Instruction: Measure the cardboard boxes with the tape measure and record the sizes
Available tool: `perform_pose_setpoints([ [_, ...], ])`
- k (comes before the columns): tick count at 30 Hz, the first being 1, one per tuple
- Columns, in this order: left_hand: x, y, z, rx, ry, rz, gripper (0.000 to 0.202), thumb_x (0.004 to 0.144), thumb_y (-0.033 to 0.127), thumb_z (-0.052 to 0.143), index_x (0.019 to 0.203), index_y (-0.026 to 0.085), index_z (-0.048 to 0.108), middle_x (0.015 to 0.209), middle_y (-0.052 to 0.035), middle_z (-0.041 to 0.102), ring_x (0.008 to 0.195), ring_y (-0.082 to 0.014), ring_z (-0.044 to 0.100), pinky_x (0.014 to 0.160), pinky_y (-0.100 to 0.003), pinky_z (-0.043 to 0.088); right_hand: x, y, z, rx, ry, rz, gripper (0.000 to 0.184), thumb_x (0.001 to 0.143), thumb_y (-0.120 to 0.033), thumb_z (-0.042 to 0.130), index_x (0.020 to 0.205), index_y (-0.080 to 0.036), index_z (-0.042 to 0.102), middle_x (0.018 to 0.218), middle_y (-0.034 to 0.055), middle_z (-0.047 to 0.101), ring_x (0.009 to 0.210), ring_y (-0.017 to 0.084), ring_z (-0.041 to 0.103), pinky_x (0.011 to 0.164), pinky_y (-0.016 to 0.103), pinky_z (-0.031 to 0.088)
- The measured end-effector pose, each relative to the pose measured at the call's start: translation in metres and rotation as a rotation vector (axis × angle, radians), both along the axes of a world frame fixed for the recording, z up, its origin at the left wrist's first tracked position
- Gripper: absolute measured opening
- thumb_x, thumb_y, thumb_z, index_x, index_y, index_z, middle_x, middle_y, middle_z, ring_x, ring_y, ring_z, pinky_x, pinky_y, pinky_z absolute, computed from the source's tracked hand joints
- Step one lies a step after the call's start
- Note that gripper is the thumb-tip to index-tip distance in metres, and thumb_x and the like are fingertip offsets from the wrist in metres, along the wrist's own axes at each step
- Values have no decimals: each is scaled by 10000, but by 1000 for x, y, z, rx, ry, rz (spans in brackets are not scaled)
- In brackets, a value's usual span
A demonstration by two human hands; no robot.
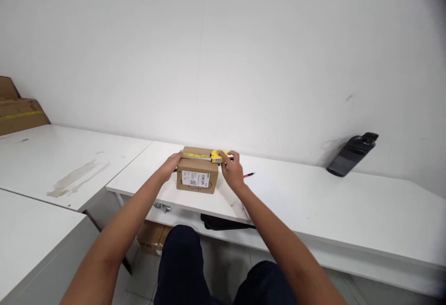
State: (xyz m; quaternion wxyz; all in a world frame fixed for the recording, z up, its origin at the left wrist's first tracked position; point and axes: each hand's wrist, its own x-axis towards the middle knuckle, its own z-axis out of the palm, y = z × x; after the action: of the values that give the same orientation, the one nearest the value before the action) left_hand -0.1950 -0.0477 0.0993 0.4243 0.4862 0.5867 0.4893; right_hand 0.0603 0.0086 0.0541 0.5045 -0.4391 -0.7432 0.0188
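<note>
A small brown cardboard box [181, 182] with a white printed label stands on the white table, near the wall. The yellow blade of a tape measure [216, 156] is drawn out across the box's top. My right hand [232, 169] grips the yellow case at the box's right edge. At the left edge, my left hand [172, 165] is closed at the end of the blade, against the box; its fingertips are partly hidden. A pink and black pen or pencil [249, 175] lies just right of my right hand.
A dark bottle [351, 155] leans against the wall at the right. Larger cardboard boxes [22, 114] are stacked at far left. On the shelf below lie a black item [223, 223] and a plug [163, 207]; another carton [151, 237] sits under it.
</note>
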Motion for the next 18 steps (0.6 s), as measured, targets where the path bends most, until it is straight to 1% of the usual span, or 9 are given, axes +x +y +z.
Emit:
perform_pose_setpoints([
  [3,4,-5,-8,55,-49,63,545,815,650,569,1105,194,646,1092,-90,720,1001,-260,663,810,-359,508,-10,-9,-12,13,106,77,467,879,-208,394,1265,-300,640,1367,121,435,966,216,598,701,360,534],
  [6,3,-9,-11,102,-102,21,582,791,673,600,1113,191,648,1042,-80,729,927,-241,670,786,-348,510,-13,-15,-11,-55,231,234,467,841,-211,456,1278,-266,612,1468,133,391,1168,249,558,843,406,548],
  [7,3,-10,-11,97,-108,21,600,780,687,609,1116,191,645,1036,-80,731,917,-239,671,785,-349,512,-13,-16,-8,-90,275,289,467,820,-213,482,1267,-254,611,1457,138,418,1228,261,528,900,428,534],
  [9,4,-11,-11,78,-98,53,618,759,696,637,1111,188,644,1040,-87,732,921,-244,672,787,-357,519,-13,-17,1,-176,392,359,391,797,-240,508,1163,-224,644,1381,142,505,1281,279,494,994,469,486],
  [11,5,-11,-9,64,-66,86,609,747,684,663,1100,188,646,1064,-100,730,945,-258,672,787,-367,528,-14,-19,13,-279,525,348,288,820,-308,509,1040,-198,658,1282,142,576,1216,282,538,1013,486,469],
  [13,7,-11,-8,60,-31,93,593,750,669,671,1101,191,647,1094,-111,725,970,-268,669,785,-373,534,-16,-21,25,-329,600,298,316,853,-376,517,1077,-187,635,1252,143,592,1116,263,583,970,467,495],
  [14,8,-10,-8,59,-18,95,589,755,664,668,1105,191,645,1106,-115,722,979,-271,668,783,-375,536,-15,-22,30,-309,591,281,363,865,-394,531,1156,-191,608,1271,143,581,1101,254,585,954,454,503],
  [16,8,-9,-9,56,-8,101,583,765,656,656,1118,193,634,1118,-116,717,984,-269,664,781,-378,534,-11,-26,35,-190,494,276,454,883,-393,560,1302,-220,531,1345,143,528,1161,252,557,975,442,494],
  [18,8,-8,-10,48,-6,112,571,771,651,648,1120,200,625,1112,-108,715,972,-259,662,777,-376,528,-2,-28,35,-51,339,292,439,919,-375,546,1338,-248,508,1403,139,472,1260,259,502,1025,450,466],
])
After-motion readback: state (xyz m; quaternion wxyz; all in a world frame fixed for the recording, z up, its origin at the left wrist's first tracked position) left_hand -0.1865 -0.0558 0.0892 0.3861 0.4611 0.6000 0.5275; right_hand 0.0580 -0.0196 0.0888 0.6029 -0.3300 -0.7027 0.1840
